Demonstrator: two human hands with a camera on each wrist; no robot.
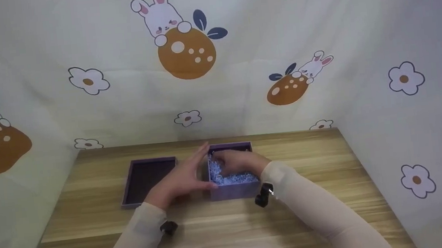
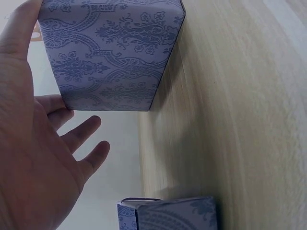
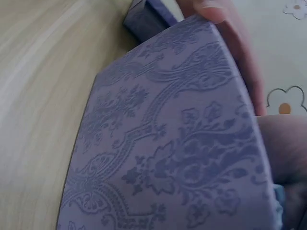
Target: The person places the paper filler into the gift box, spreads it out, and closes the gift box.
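Observation:
An opened purple box (image 1: 235, 191) with a damask pattern stands on the table, filled with blue shredded paper (image 1: 237, 178). My left hand (image 1: 183, 178) holds the box by its left side, thumb at the front corner and fingertips at the back one. In the left wrist view the thumb and the fingers reach the corners of the box (image 2: 115, 57), and the other fingers spread behind it. My right hand (image 1: 238, 160) is inside the box, its fingers bent down into the shreds. The right fingertips are hidden, and I cannot tell whether they pinch any paper.
Left of the box lies its lid (image 1: 127, 189), dark inside turned up, partly behind the left hand. The wooden table (image 1: 224, 237) is enclosed at the back and sides by a pale curtain (image 1: 244, 24) printed with rabbits, oranges and flowers.

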